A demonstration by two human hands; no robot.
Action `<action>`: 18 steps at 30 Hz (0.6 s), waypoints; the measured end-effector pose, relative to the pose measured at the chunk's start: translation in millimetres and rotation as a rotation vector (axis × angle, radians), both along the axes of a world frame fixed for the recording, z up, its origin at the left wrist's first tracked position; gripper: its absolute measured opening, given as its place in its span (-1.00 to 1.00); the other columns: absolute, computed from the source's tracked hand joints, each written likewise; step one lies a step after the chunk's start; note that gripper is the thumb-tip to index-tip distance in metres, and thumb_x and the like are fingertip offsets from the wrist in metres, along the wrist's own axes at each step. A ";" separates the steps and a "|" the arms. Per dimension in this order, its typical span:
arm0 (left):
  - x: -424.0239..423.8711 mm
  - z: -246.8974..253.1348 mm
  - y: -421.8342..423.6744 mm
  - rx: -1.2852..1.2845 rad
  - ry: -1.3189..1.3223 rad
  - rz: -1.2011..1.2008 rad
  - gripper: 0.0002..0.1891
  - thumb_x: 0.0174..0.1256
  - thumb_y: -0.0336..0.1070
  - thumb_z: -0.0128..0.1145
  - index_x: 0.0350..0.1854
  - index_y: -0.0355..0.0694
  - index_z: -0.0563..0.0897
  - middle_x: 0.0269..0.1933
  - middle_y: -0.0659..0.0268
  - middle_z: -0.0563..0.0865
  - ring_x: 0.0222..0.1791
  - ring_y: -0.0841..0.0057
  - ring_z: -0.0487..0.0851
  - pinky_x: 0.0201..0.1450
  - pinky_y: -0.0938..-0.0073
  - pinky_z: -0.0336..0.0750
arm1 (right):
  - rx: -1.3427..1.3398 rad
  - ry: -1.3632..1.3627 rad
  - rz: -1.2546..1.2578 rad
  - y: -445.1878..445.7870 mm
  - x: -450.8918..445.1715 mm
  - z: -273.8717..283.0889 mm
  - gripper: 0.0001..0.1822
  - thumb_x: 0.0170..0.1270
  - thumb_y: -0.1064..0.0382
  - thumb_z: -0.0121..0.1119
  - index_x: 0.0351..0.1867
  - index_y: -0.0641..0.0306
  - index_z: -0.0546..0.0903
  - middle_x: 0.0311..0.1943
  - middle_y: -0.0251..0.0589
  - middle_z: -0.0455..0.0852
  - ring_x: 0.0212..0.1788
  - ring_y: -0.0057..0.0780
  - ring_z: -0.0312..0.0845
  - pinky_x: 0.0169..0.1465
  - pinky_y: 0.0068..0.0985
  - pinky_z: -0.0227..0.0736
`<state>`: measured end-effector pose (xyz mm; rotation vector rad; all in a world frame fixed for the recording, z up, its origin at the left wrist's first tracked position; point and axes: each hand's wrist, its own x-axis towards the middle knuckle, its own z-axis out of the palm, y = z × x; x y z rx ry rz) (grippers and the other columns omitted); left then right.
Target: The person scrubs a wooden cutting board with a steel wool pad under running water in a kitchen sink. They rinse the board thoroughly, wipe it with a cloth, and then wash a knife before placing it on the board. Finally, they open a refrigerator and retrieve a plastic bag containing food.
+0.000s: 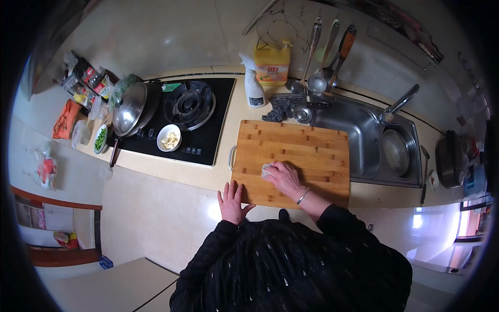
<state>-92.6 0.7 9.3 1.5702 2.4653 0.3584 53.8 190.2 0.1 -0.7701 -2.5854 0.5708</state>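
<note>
A wooden cutting board (pixel 296 144) lies across the counter and overlaps the left end of the sink. My right hand (pixel 284 178) presses down on it, fingers closed around a pale, crumpled cloth (pixel 267 170) that is mostly hidden. My left hand (pixel 232 202) holds nothing; its spread fingers rest at the counter's front edge, against the board's near left corner. A metal handle (pixel 232 158) sticks out from the board's left side.
Left of the board, a black gas cooktop (pixel 202 146) carries a lidded wok (pixel 130 109) and a white bowl of peeled garlic (pixel 168 138). Behind the board stand a spray bottle (pixel 254 87) and a yellow detergent jug (pixel 272 64). A knife (pixel 319 105) lies by the steel sink (pixel 360 156).
</note>
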 end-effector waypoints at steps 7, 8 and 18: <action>-1.9 2.2 3.8 -0.085 0.029 -0.012 -0.08 -0.06 0.27 0.36 0.37 -0.07 0.36 0.47 0.13 0.24 0.46 0.18 0.19 0.41 -0.22 -0.01 | 0.088 -0.034 -0.271 88.7 -4.4 16.7 -0.66 0.18 0.00 0.26 -0.07 0.08 0.67 -0.09 -0.16 0.60 0.01 -0.12 0.46 0.08 -0.15 0.35; -1.2 2.2 3.8 -0.097 0.031 -0.012 -0.08 -0.04 0.29 0.34 0.38 -0.08 0.36 0.48 0.14 0.22 0.47 0.20 0.18 0.42 -0.22 -0.03 | 0.079 -0.030 -0.308 100.4 -8.1 20.5 -0.66 0.19 0.00 0.25 -0.07 0.09 0.68 -0.09 -0.15 0.61 0.01 -0.12 0.47 0.08 -0.17 0.35; -3.9 4.7 5.5 -0.113 0.045 -0.030 -0.09 -0.01 0.32 0.29 0.38 -0.07 0.36 0.48 0.14 0.23 0.46 0.18 0.20 0.41 -0.23 -0.01 | 0.149 -0.203 -0.498 210.7 -39.5 9.7 -0.78 0.25 0.21 0.07 -0.15 0.11 0.68 -0.07 -0.16 0.61 0.08 -0.15 0.50 0.04 -0.19 0.46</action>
